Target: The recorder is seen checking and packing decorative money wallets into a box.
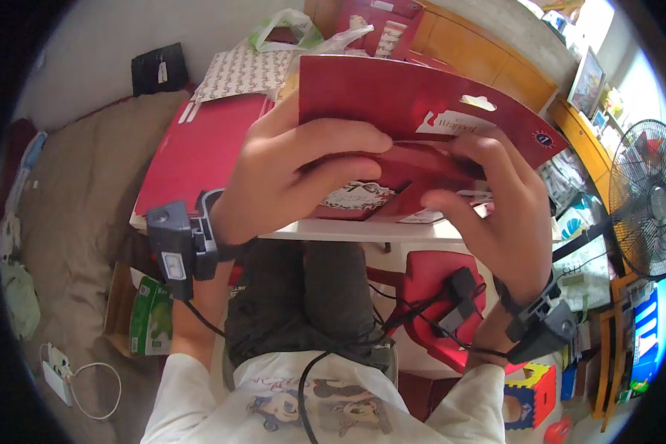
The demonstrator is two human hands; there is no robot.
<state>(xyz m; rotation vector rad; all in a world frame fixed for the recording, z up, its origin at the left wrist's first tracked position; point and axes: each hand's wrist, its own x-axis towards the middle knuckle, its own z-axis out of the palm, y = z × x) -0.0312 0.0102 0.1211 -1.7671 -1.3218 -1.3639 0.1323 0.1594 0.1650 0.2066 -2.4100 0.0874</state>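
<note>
In front of me, over the edge of a white table (311, 230), I hold a red cardboard package (377, 91) with a hang hole near its top edge. It bears printed writing and a small round price badge. Below a crease, its lower red part shows a white decorated oval. My left hand (294, 172) grips the left side, thumb and index finger at the crease. My right hand (502, 205) holds the right side, its index finger bent at the crease and its thumb lower down. The package's back and some of the fingertips are hidden.
Red card sheets (211, 150) lie on the left of the table, with patterned paper (244, 69) and a plastic bag (286, 30) behind. A red chair (438, 266) with cables stands below. A black fan (646, 200) is at right, a bed (83, 183) at left.
</note>
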